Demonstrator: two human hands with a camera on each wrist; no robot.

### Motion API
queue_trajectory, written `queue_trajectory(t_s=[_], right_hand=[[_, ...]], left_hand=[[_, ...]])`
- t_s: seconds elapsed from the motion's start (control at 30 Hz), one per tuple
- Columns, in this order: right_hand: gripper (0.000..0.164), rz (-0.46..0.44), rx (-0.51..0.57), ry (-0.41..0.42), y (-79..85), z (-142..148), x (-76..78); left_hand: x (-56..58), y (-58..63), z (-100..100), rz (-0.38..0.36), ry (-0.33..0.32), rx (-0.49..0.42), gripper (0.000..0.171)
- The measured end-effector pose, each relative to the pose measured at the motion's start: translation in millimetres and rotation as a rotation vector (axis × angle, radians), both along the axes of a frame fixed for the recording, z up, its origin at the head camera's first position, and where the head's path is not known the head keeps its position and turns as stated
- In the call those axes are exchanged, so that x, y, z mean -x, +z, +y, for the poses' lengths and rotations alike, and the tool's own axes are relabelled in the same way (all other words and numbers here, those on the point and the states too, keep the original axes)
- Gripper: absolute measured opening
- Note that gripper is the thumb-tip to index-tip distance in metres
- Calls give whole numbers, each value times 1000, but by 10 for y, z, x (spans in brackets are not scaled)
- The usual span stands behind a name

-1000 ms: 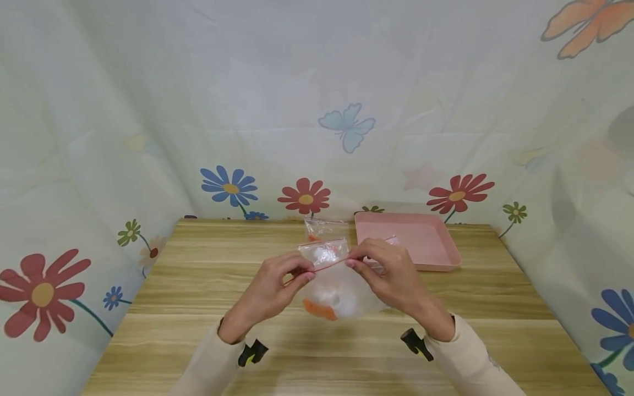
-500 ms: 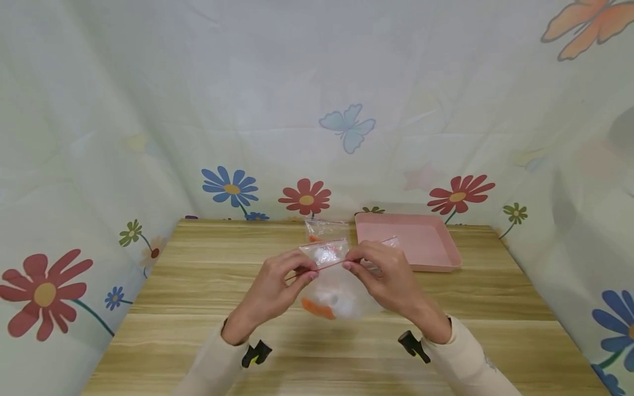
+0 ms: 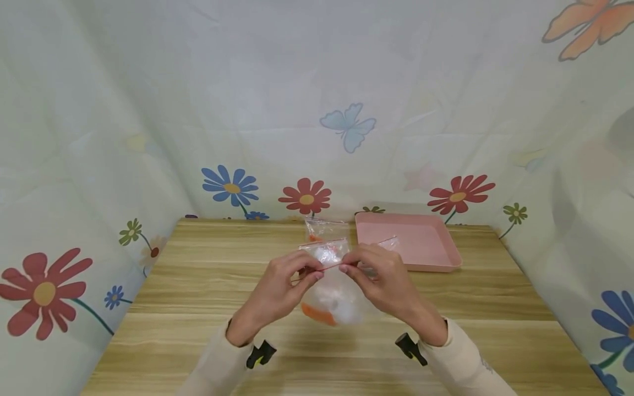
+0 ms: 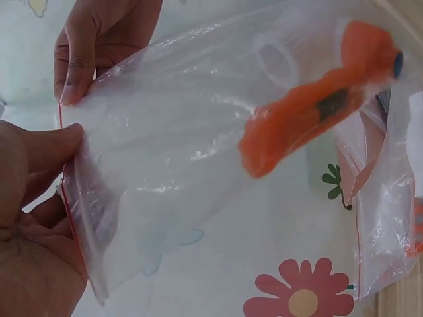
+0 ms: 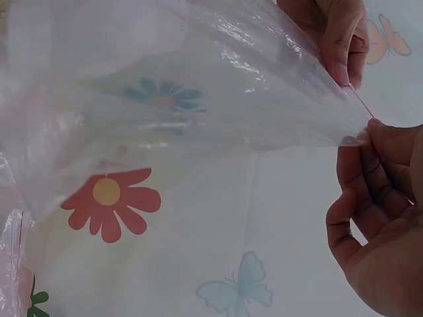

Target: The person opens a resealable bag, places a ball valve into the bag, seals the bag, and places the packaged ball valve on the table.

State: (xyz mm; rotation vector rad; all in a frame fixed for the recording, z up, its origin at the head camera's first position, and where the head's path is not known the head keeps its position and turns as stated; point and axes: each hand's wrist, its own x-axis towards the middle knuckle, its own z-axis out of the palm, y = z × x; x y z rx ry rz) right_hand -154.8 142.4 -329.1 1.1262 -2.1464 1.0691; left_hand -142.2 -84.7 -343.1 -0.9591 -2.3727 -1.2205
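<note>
Between both hands hangs a clear zip bag (image 3: 342, 300) with a red line along its top edge. My left hand (image 3: 279, 286) pinches that edge between thumb and fingers on the left. On the right, my right hand (image 3: 388, 280) pinches the same edge with thumb and forefinger. Inside the bag lies an orange object (image 4: 297, 125) with a small dark rectangle on its side, and a whitish round piece (image 4: 277, 63) is seen beside it through the plastic. The object's exact kind is unclear.
Two more clear zip bags, a nearer one (image 3: 327, 253) and a farther one (image 3: 329, 226), lie behind the hands with orange things in them. Another bag's corner (image 3: 391, 242) shows beyond the right hand, by a pink tray (image 3: 428, 242). A flowered cloth surrounds the wooden table (image 3: 198, 286).
Both hands have drawn slightly closer together along the bag's top edge, the left one shifting right and the right one a little left. The bag sways slightly below them.
</note>
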Motion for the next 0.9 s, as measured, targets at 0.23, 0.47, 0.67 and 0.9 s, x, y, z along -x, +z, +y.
queue_trajectory(t_s=[0.23, 0.47, 0.67, 0.9], right_hand=[[12, -11, 8, 6, -20, -30, -10], [12, 2, 9, -16, -27, -48, -26], [8, 32, -8, -24, -53, -67, -20], [16, 55, 39, -28, -17, 21, 48]], left_hand=[[-9, -17, 2, 25, 20, -19, 6], [-17, -3, 78, 29, -21, 1, 11], [1, -26, 90, 60, -23, -15, 8], [2, -72, -74, 5, 44, 39, 7]])
